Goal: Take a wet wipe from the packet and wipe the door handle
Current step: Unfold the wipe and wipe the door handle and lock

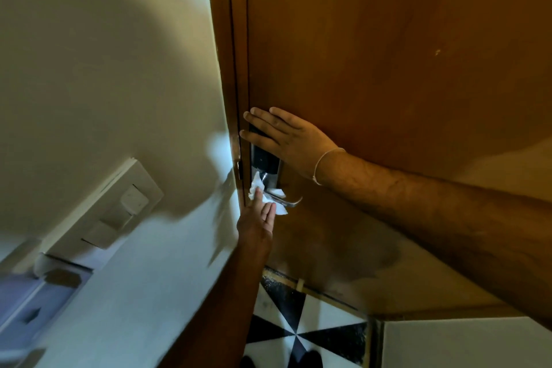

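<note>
A silver lever door handle [287,202] sticks out from a lock plate with a dark panel [264,161] on the brown wooden door [373,54]. My left hand [259,218] reaches up from below and presses a crumpled white wet wipe [257,188] against the base of the handle. My right hand [286,137] lies flat, fingers spread, on the door and over the top of the lock plate, holding nothing. The packet is not in view.
A cream wall [104,69] with a switch panel [119,206] stands left of the door frame [236,69]. Black-and-white patterned floor tiles [301,329] show below the door. A white surface [460,343] sits at the bottom right.
</note>
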A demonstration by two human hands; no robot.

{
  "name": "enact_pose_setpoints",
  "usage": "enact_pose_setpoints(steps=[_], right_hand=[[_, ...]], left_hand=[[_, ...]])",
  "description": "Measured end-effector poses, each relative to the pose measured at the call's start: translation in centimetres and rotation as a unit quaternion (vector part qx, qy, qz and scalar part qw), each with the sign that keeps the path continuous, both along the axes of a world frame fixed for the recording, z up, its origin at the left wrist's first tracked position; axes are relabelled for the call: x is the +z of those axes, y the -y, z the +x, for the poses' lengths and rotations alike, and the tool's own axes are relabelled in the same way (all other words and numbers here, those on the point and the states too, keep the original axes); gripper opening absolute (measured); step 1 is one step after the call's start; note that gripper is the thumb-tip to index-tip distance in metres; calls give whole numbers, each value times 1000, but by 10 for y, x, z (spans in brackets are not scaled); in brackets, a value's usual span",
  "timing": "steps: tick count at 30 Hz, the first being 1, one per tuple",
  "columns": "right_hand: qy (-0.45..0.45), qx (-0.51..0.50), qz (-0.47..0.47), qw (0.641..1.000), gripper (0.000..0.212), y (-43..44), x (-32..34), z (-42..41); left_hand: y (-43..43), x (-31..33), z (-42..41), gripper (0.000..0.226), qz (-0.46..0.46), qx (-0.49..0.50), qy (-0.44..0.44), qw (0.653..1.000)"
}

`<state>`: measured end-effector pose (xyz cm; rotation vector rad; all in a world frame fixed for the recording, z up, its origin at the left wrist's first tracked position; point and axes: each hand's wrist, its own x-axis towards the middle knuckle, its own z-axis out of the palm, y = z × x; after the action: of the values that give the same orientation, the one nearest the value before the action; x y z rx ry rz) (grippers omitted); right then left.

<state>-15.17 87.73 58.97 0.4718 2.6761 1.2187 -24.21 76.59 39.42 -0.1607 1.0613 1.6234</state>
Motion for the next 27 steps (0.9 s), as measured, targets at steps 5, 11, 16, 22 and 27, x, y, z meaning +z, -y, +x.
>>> enact_pose_setpoints(steps=[5, 11, 16, 22, 27], right_hand=[[-11, 11, 5, 1000, 93, 0, 0, 0], [-18, 14, -3, 1000, 92, 2, 0, -1], [-22, 13, -10, 1000, 93, 2, 0, 0], [-20, 3, -20, 1000, 105, 1, 0, -1], [-23, 2, -28, 999, 108, 1, 1, -1]], left_hand=[[13, -5, 24, 20, -3, -15, 13, 1000], [16, 6, 43, 9, 12, -3, -12, 1000], [14, 13, 56, 13, -10, -18, -58, 998], [8, 22, 83, 4, -28, -6, -87, 996], [2, 35, 101, 11, -48, 7, -15, 999]])
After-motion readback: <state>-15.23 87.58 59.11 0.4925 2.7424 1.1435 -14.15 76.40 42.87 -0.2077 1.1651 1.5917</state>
